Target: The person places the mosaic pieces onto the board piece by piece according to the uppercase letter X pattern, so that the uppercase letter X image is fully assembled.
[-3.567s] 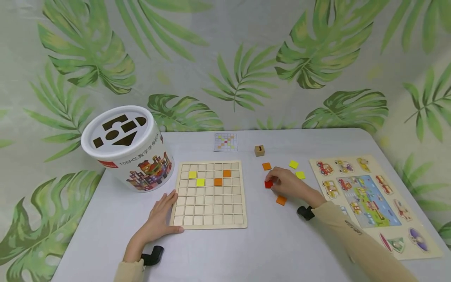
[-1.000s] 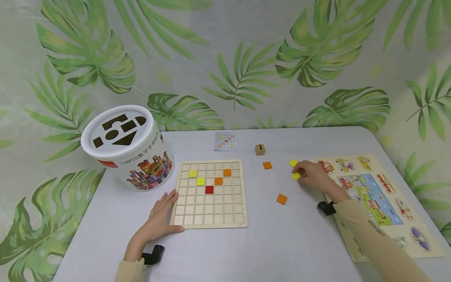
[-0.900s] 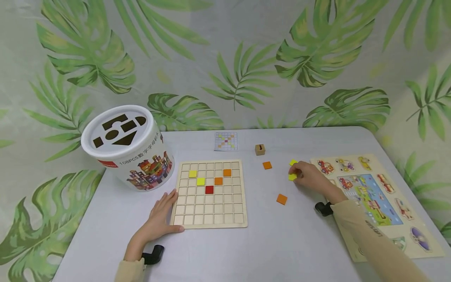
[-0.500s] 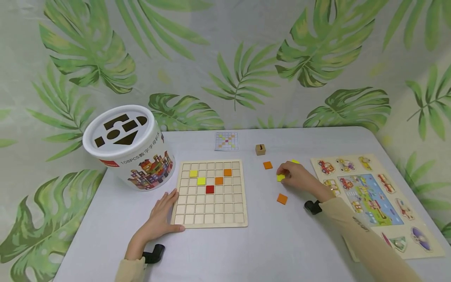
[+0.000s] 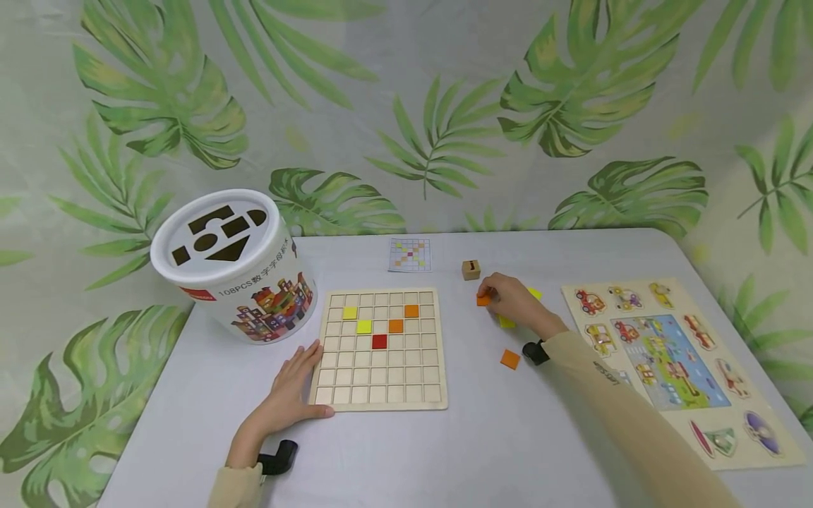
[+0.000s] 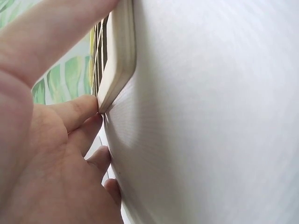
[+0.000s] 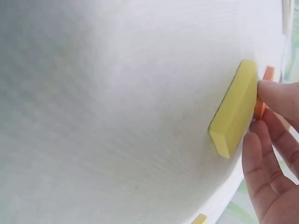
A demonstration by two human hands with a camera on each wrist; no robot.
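Observation:
My left hand (image 5: 286,395) rests spread against the left side and lower-left corner of a wooden grid board (image 5: 394,406), fingers extended; the left wrist view shows fingertips touching the board's edge (image 6: 122,51). The board bears two yellow tiles, two orange tiles and a red tile (image 5: 379,341) in its cells. To the right of the board, my right hand (image 5: 513,300) pinches an orange tile (image 5: 483,300) between thumb and fingers, at the tabletop. A yellow tile (image 7: 233,109) lies just beside these fingers, partly hidden by the hand in the head view.
Another orange tile (image 5: 510,359) lies nearer me, and a second loose yellow tile (image 5: 535,292) lies behind the right hand. A pattern card (image 5: 409,255) and a small wooden cube (image 5: 471,269) are at the back. A large white bucket (image 5: 235,268) stands left, a picture puzzle board (image 5: 673,444) right.
The red tile went from my right hand onto the board. Then the right hand slid a yellow tile leftward, let it go and moved to the back orange tile. My left hand stayed put.

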